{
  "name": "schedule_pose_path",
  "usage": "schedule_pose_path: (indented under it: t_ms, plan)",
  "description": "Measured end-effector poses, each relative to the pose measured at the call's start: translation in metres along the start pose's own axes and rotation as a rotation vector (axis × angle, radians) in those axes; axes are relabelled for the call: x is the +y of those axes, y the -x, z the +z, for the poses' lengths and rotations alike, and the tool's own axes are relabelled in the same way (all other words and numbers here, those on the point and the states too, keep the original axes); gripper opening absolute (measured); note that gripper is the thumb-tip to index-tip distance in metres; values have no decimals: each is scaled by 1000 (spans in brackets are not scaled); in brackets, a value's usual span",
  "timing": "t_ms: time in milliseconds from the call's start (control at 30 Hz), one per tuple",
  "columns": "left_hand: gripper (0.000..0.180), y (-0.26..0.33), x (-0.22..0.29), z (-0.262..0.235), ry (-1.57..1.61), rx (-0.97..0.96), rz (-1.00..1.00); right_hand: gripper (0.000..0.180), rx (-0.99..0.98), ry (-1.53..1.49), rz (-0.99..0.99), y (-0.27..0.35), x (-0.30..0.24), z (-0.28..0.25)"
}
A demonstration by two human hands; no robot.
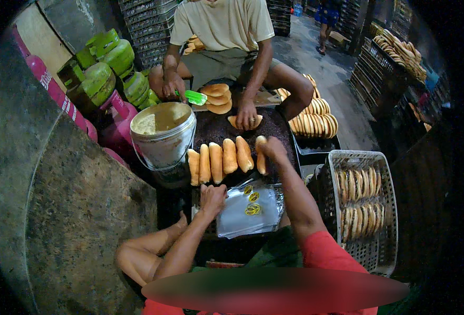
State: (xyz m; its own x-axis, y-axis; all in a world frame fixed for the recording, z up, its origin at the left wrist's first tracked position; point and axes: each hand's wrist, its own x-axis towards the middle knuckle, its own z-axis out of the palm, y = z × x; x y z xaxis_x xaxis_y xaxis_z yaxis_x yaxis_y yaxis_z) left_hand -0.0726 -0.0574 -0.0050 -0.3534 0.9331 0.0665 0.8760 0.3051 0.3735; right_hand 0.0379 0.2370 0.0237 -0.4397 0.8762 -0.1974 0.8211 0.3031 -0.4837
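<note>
A row of several long golden bread rolls lies across a tray of dark crumb-like filling. At the right end of that row, my right hand has closed its fingers on one bread roll. My left hand is closed at the upper left corner of a stack of clear plastic bags with yellow prints; what its fingers pinch, if anything, is hidden. Opposite me, a co-worker's hand presses on a split bread roll, and their other hand holds a green spatula.
A bucket with pale spread stands left of the tray. Beside it are pink and green gas cylinders. On my right, a plastic crate holds packed rolls. Farther back are more rolls and stacked crates.
</note>
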Motion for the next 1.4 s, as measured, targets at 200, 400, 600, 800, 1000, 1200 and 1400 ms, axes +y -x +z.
schedule_pose_path:
  t_ms: [200, 400, 600, 800, 1000, 1200, 1400]
  plan:
    - [13, -8, -4, -4, 66, 209, 6, 45, -204, -1003, 138, 46, 115, -15]
    - [21, -9, 3, -15, 1426, 207, -260, 50, -144, -813, 109, 71, 104, -2]
    - [31, -16, 51, -8, 1875, 559, -749, 36, -63, -1472, -128, 153, 67, -5]
    - [48, -34, 103, 19, 2115, 450, -798, 32, 41, -1414, -115, 186, 29, 18]
    - [47, -17, 109, -4, 1847, 394, -575, 32, 51, -1460, -81, 200, 30, 29]
    - [37, 4, 110, -10, 1472, 249, -463, 34, -69, -1437, -142, 205, 16, 24]
    - [36, -9, 82, -2, 2138, 488, -394, 36, -282, -1324, -291, 219, 14, 24]
